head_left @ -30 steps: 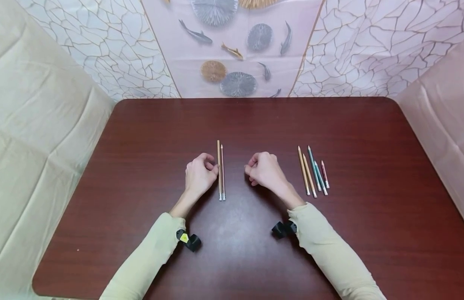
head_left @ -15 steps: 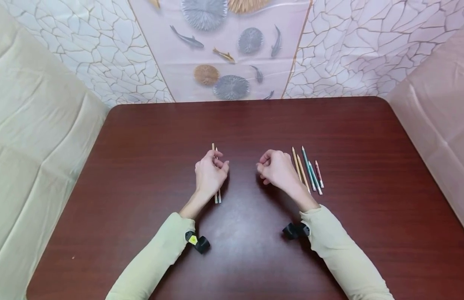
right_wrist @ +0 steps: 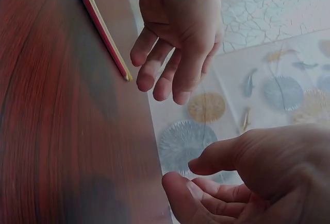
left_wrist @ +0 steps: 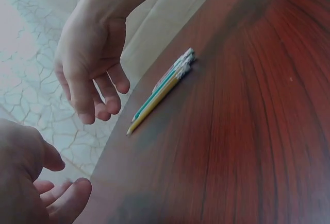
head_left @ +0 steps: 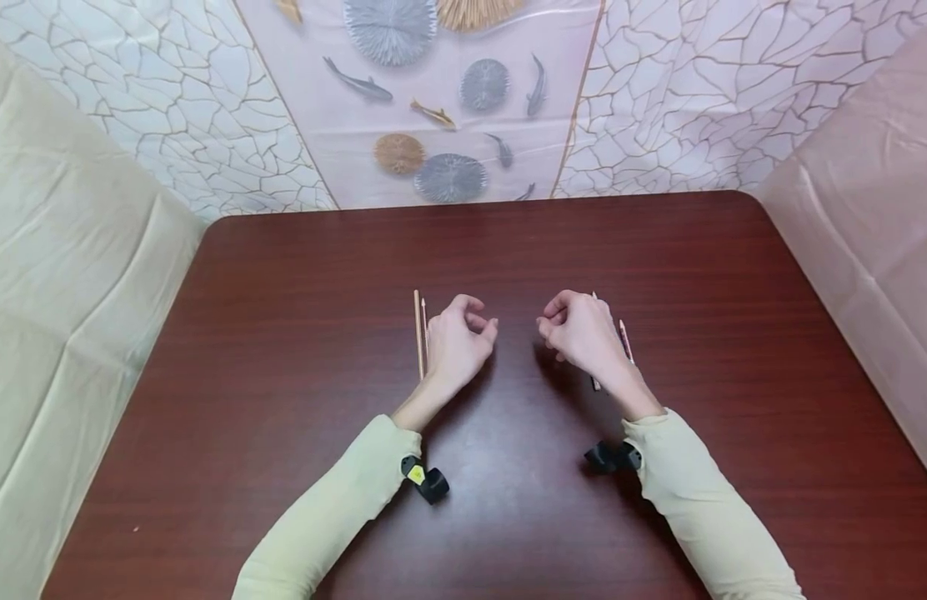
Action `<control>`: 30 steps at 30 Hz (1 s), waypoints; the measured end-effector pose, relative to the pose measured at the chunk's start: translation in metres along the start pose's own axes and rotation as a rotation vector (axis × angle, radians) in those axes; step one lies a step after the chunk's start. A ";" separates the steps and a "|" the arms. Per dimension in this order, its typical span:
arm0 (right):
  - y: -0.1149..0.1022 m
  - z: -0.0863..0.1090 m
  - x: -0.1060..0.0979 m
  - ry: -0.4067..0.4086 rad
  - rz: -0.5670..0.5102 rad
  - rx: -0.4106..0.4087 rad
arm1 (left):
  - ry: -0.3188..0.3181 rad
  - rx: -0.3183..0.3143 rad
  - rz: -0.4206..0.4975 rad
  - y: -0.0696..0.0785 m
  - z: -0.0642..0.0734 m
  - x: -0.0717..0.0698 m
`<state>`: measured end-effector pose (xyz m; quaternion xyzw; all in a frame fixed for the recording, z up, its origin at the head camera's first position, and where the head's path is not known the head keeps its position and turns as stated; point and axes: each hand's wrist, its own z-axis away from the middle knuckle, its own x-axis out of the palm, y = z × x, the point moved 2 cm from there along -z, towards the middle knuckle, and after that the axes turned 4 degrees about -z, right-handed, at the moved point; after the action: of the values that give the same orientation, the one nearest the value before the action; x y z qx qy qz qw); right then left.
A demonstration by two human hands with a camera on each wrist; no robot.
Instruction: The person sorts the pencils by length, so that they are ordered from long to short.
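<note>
right of the gold pencil [head_left: 418, 333] on the desk [head_left: 321, 275], the left hand [head_left: 456, 346] hovers near and the right hand [head_left: 586, 335] well apart, both empty, fingers [right_wrist: 146, 78] loosely bent. other pencils [left_wrist: 157, 100] lie farther right, their count hard to tell; stay high so none roll.

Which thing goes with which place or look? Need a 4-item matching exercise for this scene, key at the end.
Things
1. Left hand
2. Table
3. Red pencil
4. Right hand

Places and looks
A. Wood-grained, reddish brown
B. Partly hides the pencils at right in the head view
C. Partly hides the two pencils at left in the head view
D. Beside a yellow pencil in the right wrist view

Pairs: 1-C, 2-A, 3-D, 4-B
</note>
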<state>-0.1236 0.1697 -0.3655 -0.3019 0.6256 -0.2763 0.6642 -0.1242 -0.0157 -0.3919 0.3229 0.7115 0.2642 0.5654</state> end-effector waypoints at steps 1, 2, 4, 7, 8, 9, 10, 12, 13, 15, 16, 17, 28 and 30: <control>0.002 0.001 -0.002 0.001 0.000 0.004 | -0.006 0.001 0.005 0.002 0.000 0.002; 0.004 0.001 -0.004 0.002 -0.007 0.010 | -0.013 0.005 0.006 0.004 0.000 0.005; 0.008 0.002 -0.009 0.002 -0.023 0.028 | -0.023 0.017 0.011 0.008 -0.001 0.010; 0.013 0.004 -0.014 0.003 -0.069 0.034 | -0.042 0.027 0.007 0.013 -0.001 0.015; 0.015 0.004 -0.016 0.005 -0.078 0.040 | -0.048 0.028 0.005 0.015 -0.001 0.017; 0.016 0.005 -0.018 0.008 -0.080 0.042 | -0.055 0.027 0.003 0.016 -0.001 0.019; 0.018 0.005 -0.020 0.010 -0.079 0.043 | -0.062 0.025 0.002 0.018 -0.001 0.021; 0.021 0.006 -0.024 0.016 -0.072 0.044 | -0.075 0.016 0.001 0.020 -0.001 0.024; 0.023 0.006 -0.026 0.019 -0.069 0.047 | -0.083 0.011 0.000 0.021 -0.001 0.026; 0.026 0.007 -0.030 0.031 -0.050 0.050 | -0.099 0.000 -0.005 0.024 -0.001 0.030; 0.028 0.007 -0.032 0.038 -0.043 0.053 | -0.106 -0.006 -0.009 0.025 -0.002 0.032; 0.029 0.008 -0.034 0.043 -0.035 0.056 | -0.113 -0.010 -0.014 0.026 -0.002 0.033; 0.049 0.012 -0.051 0.067 -0.028 0.097 | -0.188 -0.025 -0.049 0.041 -0.002 0.056; 0.052 0.012 -0.052 0.073 -0.029 0.102 | -0.195 -0.023 -0.046 0.044 -0.002 0.060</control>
<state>-0.1151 0.2436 -0.3692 -0.2665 0.6298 -0.3284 0.6515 -0.1283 0.0586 -0.3965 0.3241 0.6572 0.2268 0.6416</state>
